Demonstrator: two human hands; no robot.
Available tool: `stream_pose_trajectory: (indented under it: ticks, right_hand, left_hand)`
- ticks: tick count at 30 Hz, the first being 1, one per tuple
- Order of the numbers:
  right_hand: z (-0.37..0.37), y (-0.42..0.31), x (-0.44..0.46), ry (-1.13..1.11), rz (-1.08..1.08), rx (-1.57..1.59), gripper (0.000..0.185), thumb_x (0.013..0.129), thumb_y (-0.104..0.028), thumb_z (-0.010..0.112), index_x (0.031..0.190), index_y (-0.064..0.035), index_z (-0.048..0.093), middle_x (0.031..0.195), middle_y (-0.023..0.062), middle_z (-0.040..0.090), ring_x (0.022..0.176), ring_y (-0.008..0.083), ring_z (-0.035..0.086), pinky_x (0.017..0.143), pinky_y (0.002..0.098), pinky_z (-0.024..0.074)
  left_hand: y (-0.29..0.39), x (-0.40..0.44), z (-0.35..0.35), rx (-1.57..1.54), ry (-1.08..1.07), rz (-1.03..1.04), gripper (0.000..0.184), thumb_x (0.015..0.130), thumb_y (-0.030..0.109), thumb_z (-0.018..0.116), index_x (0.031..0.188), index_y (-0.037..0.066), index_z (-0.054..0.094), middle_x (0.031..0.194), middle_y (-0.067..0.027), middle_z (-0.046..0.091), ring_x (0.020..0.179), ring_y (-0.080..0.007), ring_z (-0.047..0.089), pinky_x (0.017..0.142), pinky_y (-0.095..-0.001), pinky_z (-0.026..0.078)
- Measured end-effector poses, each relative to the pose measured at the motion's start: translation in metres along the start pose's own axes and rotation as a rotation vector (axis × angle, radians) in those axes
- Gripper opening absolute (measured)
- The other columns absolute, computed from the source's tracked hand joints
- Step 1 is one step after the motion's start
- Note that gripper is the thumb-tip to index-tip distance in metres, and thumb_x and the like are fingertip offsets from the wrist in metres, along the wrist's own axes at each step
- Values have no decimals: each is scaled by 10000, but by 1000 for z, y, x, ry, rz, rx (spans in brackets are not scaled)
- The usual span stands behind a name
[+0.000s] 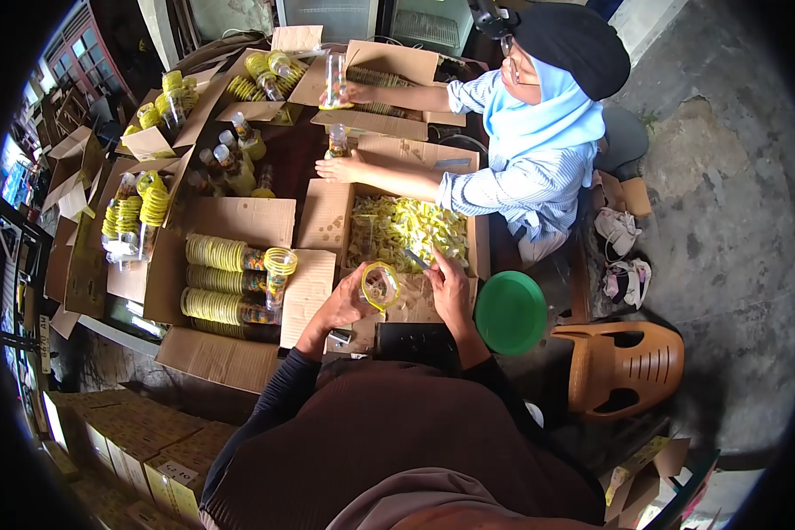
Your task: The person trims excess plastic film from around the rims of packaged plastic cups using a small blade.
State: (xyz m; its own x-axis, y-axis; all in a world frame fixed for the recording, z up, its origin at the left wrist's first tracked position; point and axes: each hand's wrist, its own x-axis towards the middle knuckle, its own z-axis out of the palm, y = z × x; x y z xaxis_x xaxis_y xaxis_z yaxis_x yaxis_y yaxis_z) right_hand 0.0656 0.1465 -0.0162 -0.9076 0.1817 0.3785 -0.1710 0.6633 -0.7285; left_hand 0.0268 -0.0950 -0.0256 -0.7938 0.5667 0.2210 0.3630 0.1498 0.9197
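My left hand [348,300] is wrapped round a clear cup with a yellow rim [380,285], its opening turned up toward me. Between the fingers of my right hand [450,290] is a small dark tool [416,259], held over the near side of an open carton [478,238]. Many small yellow packets [406,223] fill that carton. To the left of my hands, a second carton [230,212] holds rows of stacked yellow-rimmed cups [216,253], and another such cup stack [279,269] lies at its right side.
A co-worker [530,168] across the packet carton handles clear cups. A green round lid [511,313] is right of my right hand, with an orange plastic chair [632,369] beyond. More cartons with cups [155,199] stand at the left; stacked boxes [132,442] are at the lower left.
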Motion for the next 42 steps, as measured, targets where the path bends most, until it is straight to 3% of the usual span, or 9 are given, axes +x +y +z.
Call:
stream_pose_trajectory:
  ticks: [3,5,7,10,17,27,36,38,42]
  right_hand:
    - [-1,14,3,-52,-35,-62,464,850,-4,654,1296,-114,589,890,113,602,779,295,614,701,393,500]
    - [-7,17,6,-63,-60,-66,431,848,-8,653,1265,-107,606,896,116,605,806,303,612,712,396,498]
    - [-14,14,8,-20,-131,-65,353,822,26,676,1163,-64,657,867,114,621,762,294,614,679,390,490]
    - [-26,8,13,13,-221,-20,247,798,28,689,1034,-44,681,857,118,607,775,294,606,689,384,489]
    - [-42,-1,6,-157,-415,-51,238,760,10,669,981,-73,696,882,60,583,852,264,586,763,389,498]
    - [-56,2,6,-224,-600,-147,196,761,-28,662,954,-64,666,933,65,568,893,252,580,764,383,488]
    - [-65,3,-1,-143,-658,-227,179,802,-75,649,977,-36,646,942,92,551,903,261,576,749,386,488]
    - [-64,3,-4,-114,-676,-260,183,806,-90,650,981,-38,648,934,90,551,889,252,578,733,377,488]
    - [-54,10,-11,-61,-692,-312,192,805,-91,651,991,-43,652,926,87,555,866,243,579,718,366,488]
  left_hand:
    - [-5,2,11,96,68,71,843,637,132,869,1335,-22,421,1180,-203,618,1086,-360,611,936,-410,493]
    - [11,8,13,156,79,-37,810,647,145,865,1314,-36,441,1110,-193,643,1016,-362,637,876,-410,515]
    - [10,11,20,256,183,9,770,653,195,857,1283,-22,471,1048,-193,660,938,-365,656,804,-418,530]
    - [19,18,24,435,155,-169,708,655,295,819,1231,18,515,994,-205,668,867,-386,657,726,-443,532]
    - [61,31,29,613,224,-193,614,652,320,782,1155,48,558,885,-186,681,825,-383,665,710,-455,531]
    - [81,38,32,712,117,-246,761,612,332,791,1267,17,565,906,-189,696,841,-360,678,737,-429,539]
    - [83,50,33,584,81,-267,585,641,352,799,1063,2,595,804,-170,686,776,-350,681,690,-420,531]
    - [74,49,35,500,123,-237,463,692,316,787,1040,54,628,801,-124,686,741,-295,684,682,-373,520]
    - [77,50,36,526,60,-296,455,694,291,796,1035,42,628,797,-124,682,737,-235,682,697,-353,522]
